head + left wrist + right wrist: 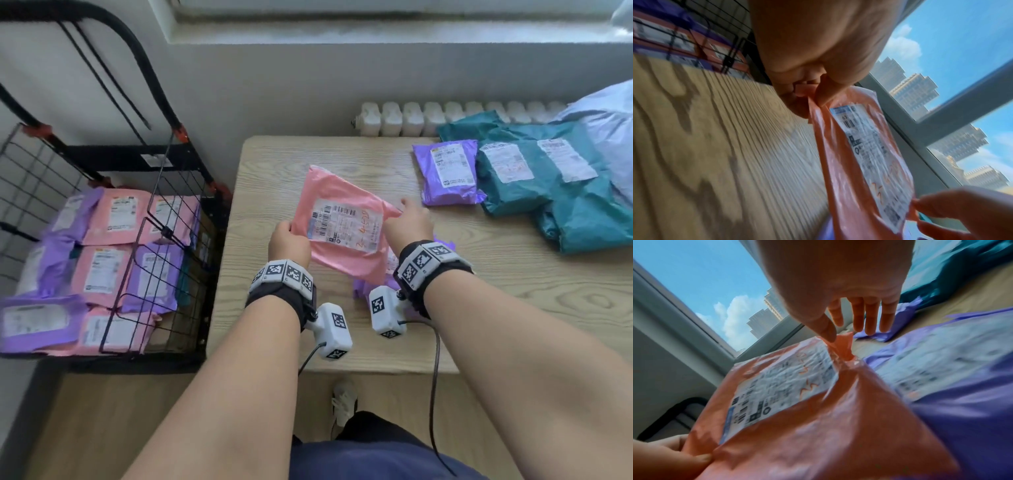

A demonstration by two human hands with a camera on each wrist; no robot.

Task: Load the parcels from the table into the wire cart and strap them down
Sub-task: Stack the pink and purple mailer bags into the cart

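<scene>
Both hands hold up a pink parcel (342, 226) with a white label just above the wooden table (274, 178). My left hand (290, 230) pinches its left edge between thumb and fingers, as the left wrist view shows (813, 91). My right hand (406, 212) is at the parcel's right corner; in the right wrist view the right hand (840, 331) has straight, spread fingers and only the thumb touches the twisted pink corner (844, 345). A purple parcel (941, 386) lies on the table under the pink one. The wire cart (164, 212) stands left of the table, filled with several pink and purple parcels.
At the table's far right lie another purple parcel (445, 174) and a stack of teal parcels (548, 185). The cart's black handle frame (113, 41) rises against the wall. A radiator (411, 118) runs behind the table, and pale bedding (609, 137) spills in at the right.
</scene>
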